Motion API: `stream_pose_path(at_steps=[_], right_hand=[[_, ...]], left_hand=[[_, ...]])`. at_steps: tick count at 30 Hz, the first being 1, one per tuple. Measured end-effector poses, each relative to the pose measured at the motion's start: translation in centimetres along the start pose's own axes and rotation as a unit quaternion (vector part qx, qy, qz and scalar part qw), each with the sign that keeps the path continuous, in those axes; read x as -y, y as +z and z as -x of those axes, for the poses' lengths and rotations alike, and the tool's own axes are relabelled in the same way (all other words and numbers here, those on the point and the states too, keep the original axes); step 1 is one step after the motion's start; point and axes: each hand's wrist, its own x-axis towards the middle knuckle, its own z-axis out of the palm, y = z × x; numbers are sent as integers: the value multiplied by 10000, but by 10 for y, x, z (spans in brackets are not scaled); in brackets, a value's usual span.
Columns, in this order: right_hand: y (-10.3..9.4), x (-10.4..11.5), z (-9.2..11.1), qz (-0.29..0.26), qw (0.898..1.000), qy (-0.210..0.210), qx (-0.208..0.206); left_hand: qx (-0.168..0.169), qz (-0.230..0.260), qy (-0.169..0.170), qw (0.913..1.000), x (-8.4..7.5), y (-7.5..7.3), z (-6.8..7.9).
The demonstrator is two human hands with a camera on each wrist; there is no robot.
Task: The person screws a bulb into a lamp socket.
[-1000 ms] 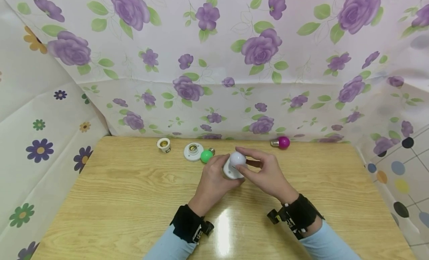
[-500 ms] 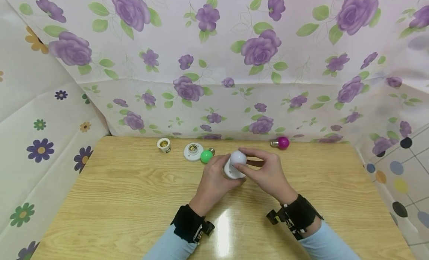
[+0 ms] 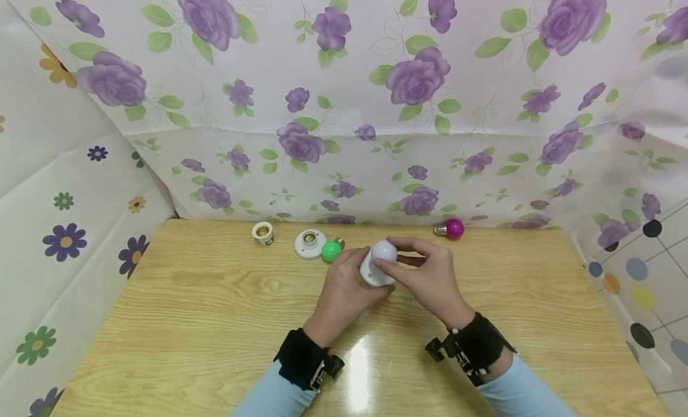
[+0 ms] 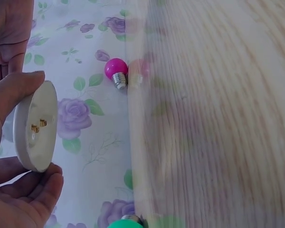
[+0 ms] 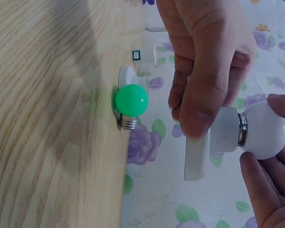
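Note:
My left hand (image 3: pixel 346 282) grips the rim of a white round lamp holder (image 3: pixel 371 275), raised off the table. In the left wrist view the hollow underside of this lamp holder (image 4: pixel 40 128) shows two brass contacts. A white light bulb (image 3: pixel 384 251) sits in its socket, with a thin metal band visible between bulb and socket in the right wrist view. My right hand (image 3: pixel 430 278) pinches the white bulb's globe (image 5: pixel 265 130) between thumb and fingers. Just left of my left hand lies a green bulb (image 3: pixel 331 250), beside a second round lamp holder (image 3: pixel 309 244).
A smaller white socket (image 3: pixel 263 232) stands at the back left of the wooden table (image 3: pixel 215 333). Near the back edge on the right lies a magenta bulb (image 3: pixel 454 229). A flowered sheet (image 3: pixel 344 160) hangs behind the table.
The right hand's fingers have shifted slightly around the white bulb, and the bulb has moved a little to the right. My left hand keeps its grip on the lamp holder.

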Motion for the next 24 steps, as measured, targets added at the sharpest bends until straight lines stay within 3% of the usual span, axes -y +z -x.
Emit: stream_pose_path(at_steps=[11, 24], right_hand=[[-5, 33, -3, -16, 9997, 98, 239], [-9, -4, -7, -251, 9925, 35, 1195]], left_hand=[[332, 182, 160, 9992, 7, -2, -1], [76, 545, 445, 9975, 11, -3, -2]])
